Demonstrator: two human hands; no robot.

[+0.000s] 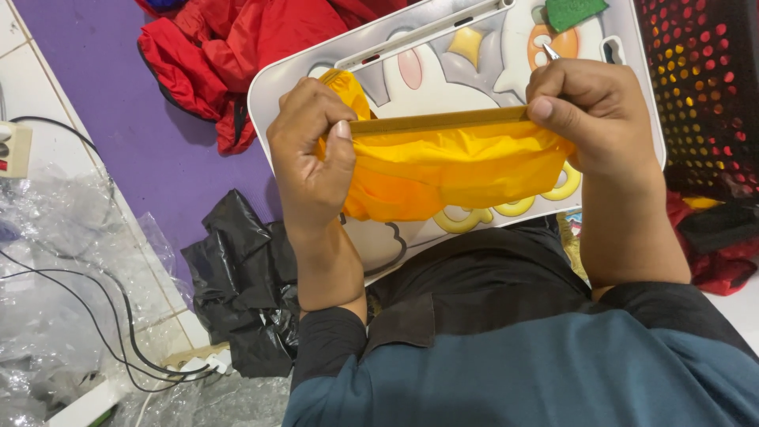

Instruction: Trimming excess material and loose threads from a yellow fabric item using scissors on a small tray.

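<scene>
Yellow cloth [451, 170] hangs stretched between both hands over the white lap tray [273, 87], its folded top edge pulled into a straight band. Left hand [312, 150] pinches the gathered end at nine o'clock; right hand [589, 111] clenches the other end at three o'clock, a thin metal tip, perhaps a needle, poking from its fist. I judge the step to be tensioning that hem for work along it. Red fabric [229, 47] lies at eleven o'clock, black plastic bag [237, 285] at seven. Any next move calls for steady tension and careful fingers near that tip.
</scene>
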